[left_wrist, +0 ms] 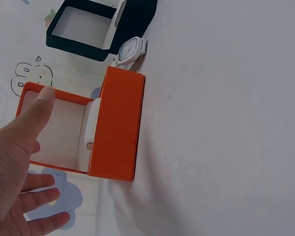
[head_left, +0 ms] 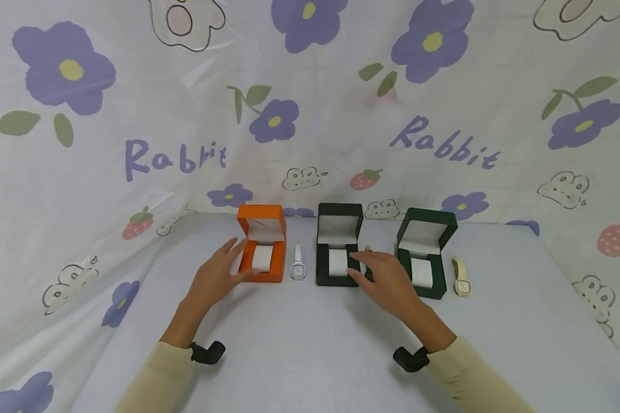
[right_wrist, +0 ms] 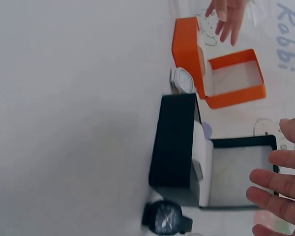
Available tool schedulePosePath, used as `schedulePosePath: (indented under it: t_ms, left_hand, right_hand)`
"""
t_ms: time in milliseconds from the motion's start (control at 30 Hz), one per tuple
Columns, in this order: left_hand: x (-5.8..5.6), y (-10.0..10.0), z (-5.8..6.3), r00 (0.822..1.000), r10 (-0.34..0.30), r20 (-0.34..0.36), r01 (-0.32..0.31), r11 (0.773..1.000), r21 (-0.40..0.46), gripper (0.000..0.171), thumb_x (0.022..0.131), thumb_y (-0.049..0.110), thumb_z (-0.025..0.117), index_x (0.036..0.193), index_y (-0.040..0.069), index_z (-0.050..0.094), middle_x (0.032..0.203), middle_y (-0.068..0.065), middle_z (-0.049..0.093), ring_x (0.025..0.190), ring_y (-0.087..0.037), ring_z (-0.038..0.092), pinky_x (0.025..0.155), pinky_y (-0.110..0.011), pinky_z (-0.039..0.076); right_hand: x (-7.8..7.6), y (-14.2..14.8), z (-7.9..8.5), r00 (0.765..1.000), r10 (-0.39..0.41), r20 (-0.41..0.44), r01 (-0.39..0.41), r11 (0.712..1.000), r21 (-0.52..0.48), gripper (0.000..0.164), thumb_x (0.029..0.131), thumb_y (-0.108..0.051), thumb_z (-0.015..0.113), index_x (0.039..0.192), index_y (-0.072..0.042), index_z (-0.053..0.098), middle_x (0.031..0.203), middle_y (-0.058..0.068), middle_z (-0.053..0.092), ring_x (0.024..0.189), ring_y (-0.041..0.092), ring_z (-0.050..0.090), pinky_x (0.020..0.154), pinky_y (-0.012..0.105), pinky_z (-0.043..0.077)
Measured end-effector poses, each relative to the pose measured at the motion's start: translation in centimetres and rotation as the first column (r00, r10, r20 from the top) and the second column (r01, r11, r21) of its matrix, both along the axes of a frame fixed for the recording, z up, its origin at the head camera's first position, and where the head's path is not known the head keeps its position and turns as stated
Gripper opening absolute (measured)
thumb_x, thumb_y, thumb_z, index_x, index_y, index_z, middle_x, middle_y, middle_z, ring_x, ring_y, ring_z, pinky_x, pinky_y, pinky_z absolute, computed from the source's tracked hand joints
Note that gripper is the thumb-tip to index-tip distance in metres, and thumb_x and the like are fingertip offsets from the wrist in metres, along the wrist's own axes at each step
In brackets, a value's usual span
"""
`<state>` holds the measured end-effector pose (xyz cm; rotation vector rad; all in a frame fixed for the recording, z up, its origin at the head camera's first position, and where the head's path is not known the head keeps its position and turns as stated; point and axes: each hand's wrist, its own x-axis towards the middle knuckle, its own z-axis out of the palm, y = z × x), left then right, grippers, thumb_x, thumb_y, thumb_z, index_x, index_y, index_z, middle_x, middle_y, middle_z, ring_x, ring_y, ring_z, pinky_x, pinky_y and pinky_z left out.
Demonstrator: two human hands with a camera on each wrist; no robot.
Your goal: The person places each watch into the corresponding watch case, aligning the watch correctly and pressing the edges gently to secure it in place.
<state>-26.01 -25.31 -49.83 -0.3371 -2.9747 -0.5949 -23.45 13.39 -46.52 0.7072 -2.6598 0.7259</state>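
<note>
My left hand (head_left: 213,277) hovers by the left side of an orange watch box (head_left: 278,272), fingers spread and holding nothing. The box stands with its lid up and a white cushion (head_left: 262,258) inside. Over the right edge of a black watch box (head_left: 322,272), also lid up, is my right hand (head_left: 386,282), its fingers apart and nothing between them. That hand partly covers a black watch in the head view; the right wrist view shows the black watch (right_wrist: 166,217) beside the black box. A silver-white watch (head_left: 298,268) lies between the orange and black boxes.
A dark green watch box (head_left: 439,278) stands lid up on the right, slightly turned. Right of it lies a gold watch (head_left: 462,281). The boxes stand on a white table (head_left: 310,355), before a hanging cloth (head_left: 330,155) printed with flowers and rabbits.
</note>
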Motion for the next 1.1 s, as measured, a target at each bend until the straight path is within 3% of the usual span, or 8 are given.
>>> schedulePosePath:
  t_ms: [167,300,533,833,1100]
  left_hand:
    - [-0.7,-0.6,0.0,1.000,-0.017,-0.022,0.017,0.999,-0.038,0.084,0.091,0.048,0.073,0.158,0.015,0.037,0.158,-0.021,0.039,0.140,-0.042,0.043,0.106,-0.059,0.045]
    - [-1.4,-1.0,-0.1,1.000,-0.026,0.003,0.026,0.999,-0.030,0.084,0.089,0.044,0.077,0.158,0.015,0.038,0.158,-0.020,0.039,0.142,-0.040,0.041,0.110,-0.059,0.042]
    - [-2.6,-1.2,-0.1,0.995,-0.082,0.056,0.083,0.997,-0.006,0.085,0.085,0.043,0.081,0.156,0.017,0.043,0.157,-0.015,0.042,0.143,-0.037,0.040,0.113,-0.057,0.039]
    - [-3.8,-1.3,0.4,0.986,-0.147,0.083,0.144,0.989,0.042,0.073,0.085,0.032,0.084,0.150,0.018,0.053,0.151,-0.014,0.050,0.140,-0.037,0.044,0.114,-0.057,0.039]
    - [-4.9,-1.3,0.7,0.975,-0.168,0.143,0.163,0.986,0.047,0.074,0.083,0.026,0.086,0.149,0.017,0.053,0.151,-0.012,0.050,0.141,-0.035,0.043,0.115,-0.055,0.037]
  right_hand:
    - [-0.5,-1.7,0.0,1.000,0.016,0.021,-0.016,1.000,0.004,0.038,0.095,-0.029,0.073,0.125,-0.005,0.071,0.125,0.011,0.071,0.120,0.033,0.064,0.108,0.054,0.046]
    - [-1.0,-3.1,-0.1,0.999,0.024,0.028,-0.024,1.000,0.007,0.036,0.095,-0.029,0.073,0.123,-0.006,0.072,0.124,0.010,0.071,0.118,0.030,0.066,0.109,0.058,0.044]
    - [-1.9,-5.5,-0.1,0.999,0.022,0.047,-0.025,0.998,0.061,0.033,0.096,-0.030,0.073,0.121,-0.008,0.074,0.122,0.009,0.072,0.116,0.028,0.066,0.100,0.048,0.054]
    - [-3.3,-7.6,-0.2,0.997,0.043,0.068,-0.049,0.995,0.087,0.033,0.095,-0.028,0.074,0.119,-0.005,0.074,0.120,0.011,0.072,0.114,0.029,0.067,0.100,0.045,0.054]
    - [-4.9,-9.5,-1.4,0.994,0.033,0.106,-0.049,0.987,0.152,0.034,0.094,-0.030,0.075,0.117,-0.005,0.076,0.115,0.008,0.074,0.109,0.025,0.068,0.095,0.041,0.057]
